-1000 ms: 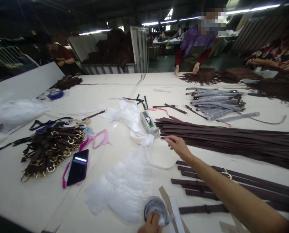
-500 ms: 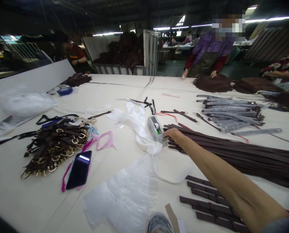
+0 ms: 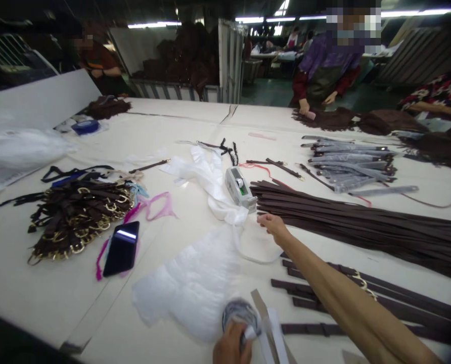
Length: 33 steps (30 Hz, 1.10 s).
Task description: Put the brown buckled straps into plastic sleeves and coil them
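Note:
My right hand is in a pinch just in front of the white tape dispenser, apart from it. Whatever lies between its fingertips is too small to make out. At the bottom edge, my left hand has its fingers curled on the near side of a round, grey-and-white roll-like thing. Long dark brown straps lie in a bundle right of the dispenser. Beneath my right forearm are separate brown straps, some with gold buckles. A crumpled white sheet spreads left of the hands.
Brown straps with gold rings are heaped on the left, beside a black phone. Plastic-wrapped straps lie at the right rear. A co-worker in purple handles brown pieces across the white table.
My right hand has let go of the tape dispenser and drawn back towards me. My left hand has come into view on the roll-like thing. The whole view has shifted slightly.

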Each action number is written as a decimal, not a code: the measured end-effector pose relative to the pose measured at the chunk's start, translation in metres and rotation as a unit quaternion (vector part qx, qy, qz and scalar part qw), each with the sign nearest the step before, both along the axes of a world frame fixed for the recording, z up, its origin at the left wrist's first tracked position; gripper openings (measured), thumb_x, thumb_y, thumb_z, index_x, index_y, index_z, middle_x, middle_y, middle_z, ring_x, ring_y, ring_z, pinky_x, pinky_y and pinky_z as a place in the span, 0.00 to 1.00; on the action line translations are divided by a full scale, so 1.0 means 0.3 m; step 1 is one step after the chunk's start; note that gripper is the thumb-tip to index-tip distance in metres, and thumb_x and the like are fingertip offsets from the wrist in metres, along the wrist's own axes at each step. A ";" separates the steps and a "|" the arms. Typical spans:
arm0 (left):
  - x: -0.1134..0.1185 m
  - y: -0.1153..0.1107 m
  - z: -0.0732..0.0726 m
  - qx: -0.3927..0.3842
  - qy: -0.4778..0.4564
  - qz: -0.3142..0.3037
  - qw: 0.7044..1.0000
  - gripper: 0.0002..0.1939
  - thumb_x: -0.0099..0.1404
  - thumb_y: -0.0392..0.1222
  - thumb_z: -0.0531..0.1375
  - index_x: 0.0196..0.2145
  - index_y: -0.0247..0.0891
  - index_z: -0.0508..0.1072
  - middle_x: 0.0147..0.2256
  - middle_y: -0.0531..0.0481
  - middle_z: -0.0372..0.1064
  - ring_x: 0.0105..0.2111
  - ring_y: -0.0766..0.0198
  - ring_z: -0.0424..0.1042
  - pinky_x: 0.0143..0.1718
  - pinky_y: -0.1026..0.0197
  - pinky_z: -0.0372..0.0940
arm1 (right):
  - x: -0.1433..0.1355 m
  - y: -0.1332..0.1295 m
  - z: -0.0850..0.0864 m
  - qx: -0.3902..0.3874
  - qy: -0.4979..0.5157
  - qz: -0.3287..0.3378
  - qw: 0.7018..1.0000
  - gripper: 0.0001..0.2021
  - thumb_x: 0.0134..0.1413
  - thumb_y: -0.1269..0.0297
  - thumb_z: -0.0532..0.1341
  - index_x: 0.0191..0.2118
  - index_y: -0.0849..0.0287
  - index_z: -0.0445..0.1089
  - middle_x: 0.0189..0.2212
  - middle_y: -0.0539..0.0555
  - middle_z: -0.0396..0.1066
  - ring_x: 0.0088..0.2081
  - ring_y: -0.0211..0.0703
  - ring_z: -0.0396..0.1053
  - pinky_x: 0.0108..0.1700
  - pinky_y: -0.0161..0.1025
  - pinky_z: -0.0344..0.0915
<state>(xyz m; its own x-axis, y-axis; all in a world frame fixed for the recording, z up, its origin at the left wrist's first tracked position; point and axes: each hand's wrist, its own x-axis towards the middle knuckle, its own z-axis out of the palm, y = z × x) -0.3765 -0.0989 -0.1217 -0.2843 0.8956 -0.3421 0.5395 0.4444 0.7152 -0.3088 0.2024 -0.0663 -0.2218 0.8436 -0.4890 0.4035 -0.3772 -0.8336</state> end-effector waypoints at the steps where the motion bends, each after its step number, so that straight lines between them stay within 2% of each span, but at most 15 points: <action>1: -0.006 0.013 0.033 0.025 -0.050 0.037 0.998 0.09 0.58 0.36 0.54 0.36 0.40 0.72 0.36 0.46 0.71 0.35 0.60 0.73 0.30 0.64 0.70 | 0.029 -0.051 0.025 0.002 0.015 0.008 1.000 0.09 0.53 0.61 0.58 0.34 0.63 0.66 0.32 0.50 0.70 0.31 0.34 0.66 0.32 0.33 0.62; 3: -0.017 0.062 0.096 0.040 -0.148 0.126 0.980 0.10 0.60 0.41 0.54 0.38 0.37 0.71 0.36 0.46 0.70 0.29 0.63 0.72 0.24 0.66 0.69 | 0.087 -0.162 0.088 -0.005 0.056 0.048 0.997 0.10 0.50 0.59 0.60 0.30 0.61 0.65 0.28 0.49 0.70 0.27 0.31 0.64 0.30 0.31 0.59; 5: -0.023 0.120 0.150 0.051 -0.208 0.183 0.959 0.13 0.59 0.45 0.55 0.40 0.35 0.69 0.38 0.46 0.69 0.24 0.67 0.71 0.22 0.66 0.69 | 0.131 -0.278 0.154 -0.026 0.104 0.118 0.987 0.12 0.47 0.56 0.61 0.28 0.61 0.65 0.25 0.49 0.70 0.25 0.31 0.61 0.29 0.30 0.58; 8: -0.014 0.183 0.219 0.085 -0.241 0.208 0.944 0.15 0.58 0.48 0.57 0.40 0.35 0.68 0.38 0.47 0.69 0.23 0.68 0.71 0.23 0.66 0.70 | 0.165 -0.433 0.227 -0.041 0.147 0.196 0.969 0.15 0.46 0.53 0.61 0.27 0.61 0.64 0.21 0.49 0.67 0.23 0.32 0.59 0.27 0.31 0.56; 11: 0.014 0.199 0.275 0.138 -0.195 0.193 0.952 0.17 0.58 0.49 0.58 0.42 0.37 0.66 0.39 0.47 0.68 0.23 0.69 0.71 0.26 0.64 0.70 | 0.179 -0.522 0.251 0.001 0.144 0.200 0.969 0.15 0.46 0.52 0.61 0.26 0.62 0.65 0.20 0.49 0.65 0.23 0.33 0.59 0.26 0.32 0.56; 13: 0.037 0.193 0.303 0.169 -0.126 0.172 0.962 0.18 0.58 0.49 0.58 0.43 0.37 0.64 0.38 0.48 0.68 0.24 0.69 0.70 0.28 0.63 0.70 | 0.190 -0.545 0.254 0.044 0.129 0.195 0.971 0.15 0.46 0.53 0.61 0.24 0.62 0.65 0.19 0.48 0.64 0.23 0.33 0.59 0.26 0.32 0.55; 16: 0.066 0.177 0.329 0.213 -0.034 0.130 0.968 0.13 0.60 0.46 0.57 0.40 0.38 0.62 0.34 0.50 0.69 0.24 0.67 0.71 0.29 0.63 0.69 | 0.212 -0.559 0.259 0.099 0.078 0.181 0.975 0.14 0.47 0.54 0.60 0.24 0.61 0.66 0.19 0.48 0.64 0.22 0.33 0.57 0.23 0.32 0.53; 20: 0.085 0.159 0.343 0.297 0.058 0.070 0.951 0.11 0.63 0.40 0.54 0.44 0.39 0.62 0.36 0.48 0.69 0.30 0.65 0.72 0.32 0.64 0.68 | 0.234 -0.585 0.274 0.131 0.022 0.153 0.979 0.13 0.46 0.55 0.60 0.23 0.61 0.67 0.18 0.49 0.64 0.20 0.33 0.56 0.22 0.31 0.52; 23: 0.088 0.148 0.352 0.327 0.124 0.022 0.936 0.12 0.64 0.38 0.52 0.47 0.40 0.64 0.38 0.46 0.69 0.34 0.63 0.72 0.33 0.65 0.68 | 0.237 -0.607 0.284 0.139 -0.006 0.125 0.982 0.12 0.45 0.58 0.60 0.21 0.61 0.66 0.17 0.49 0.65 0.20 0.33 0.57 0.22 0.32 0.54; 28: 0.076 0.133 0.369 0.347 0.152 -0.003 0.926 0.13 0.65 0.38 0.50 0.46 0.40 0.69 0.38 0.44 0.70 0.36 0.64 0.72 0.37 0.66 0.68 | 0.229 -0.632 0.294 0.144 -0.018 0.093 0.985 0.11 0.45 0.61 0.59 0.19 0.61 0.66 0.17 0.50 0.66 0.19 0.33 0.58 0.22 0.32 0.56; 33: 0.064 0.142 0.384 0.379 0.150 0.005 0.913 0.12 0.65 0.38 0.52 0.44 0.39 0.70 0.37 0.45 0.70 0.38 0.64 0.71 0.38 0.66 0.68 | 0.236 -0.660 0.333 0.170 -0.018 0.101 0.980 0.08 0.46 0.61 0.60 0.26 0.61 0.69 0.19 0.48 0.67 0.21 0.35 0.61 0.23 0.32 0.56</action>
<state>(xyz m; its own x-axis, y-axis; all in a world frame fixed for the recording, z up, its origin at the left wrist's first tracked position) -0.3575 -0.0561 -0.0065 -0.2732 0.8390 0.4706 0.7604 -0.1113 0.6398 -0.2379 0.0044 0.0337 -0.3889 0.8999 -0.1973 0.4719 0.0107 -0.8816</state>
